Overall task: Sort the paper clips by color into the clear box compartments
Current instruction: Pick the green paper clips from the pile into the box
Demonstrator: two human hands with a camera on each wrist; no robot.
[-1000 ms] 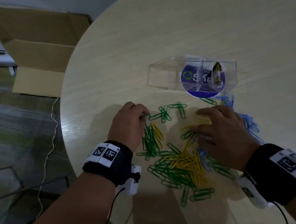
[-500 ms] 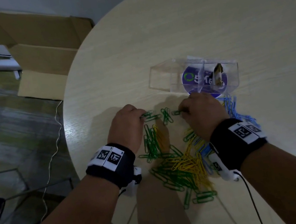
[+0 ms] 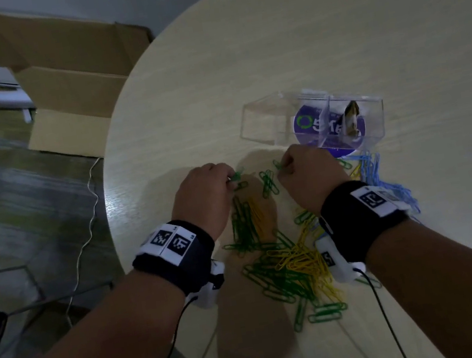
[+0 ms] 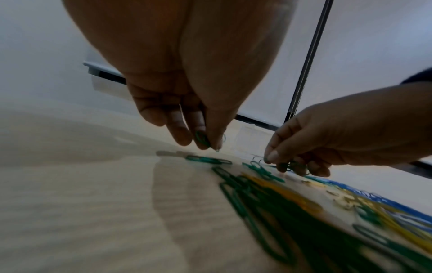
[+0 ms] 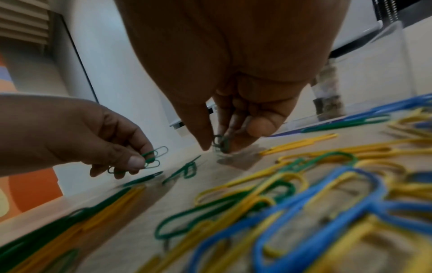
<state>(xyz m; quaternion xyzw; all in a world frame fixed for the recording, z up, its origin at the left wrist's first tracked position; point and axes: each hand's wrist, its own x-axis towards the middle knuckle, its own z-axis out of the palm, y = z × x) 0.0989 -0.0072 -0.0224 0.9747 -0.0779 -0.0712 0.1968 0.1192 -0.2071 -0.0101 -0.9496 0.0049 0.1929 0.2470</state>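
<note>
Green, yellow and blue paper clips (image 3: 291,260) lie mixed on the round table. My left hand (image 3: 230,179) pinches green clips (image 5: 151,158) just above the table, left of the pile's far end. My right hand (image 3: 281,170) pinches green clips (image 5: 221,142) at the table surface, a little to the right. A few green clips (image 3: 268,182) lie between the two hands. The clear box (image 3: 262,119) stands just beyond the right hand; its left compartment shows nothing inside. Blue clips (image 3: 383,180) gather right of the right wrist.
An open cardboard box (image 3: 69,90) stands on the floor left of the table. The table edge (image 3: 113,229) curves close to my left wrist. A purple round label (image 3: 307,127) shows through the clear box. Cables hang off the table's near edge.
My right hand moved from lying flat on the pile up to the far green clips and pinched some. My left hand lifted slightly with its green clips.
</note>
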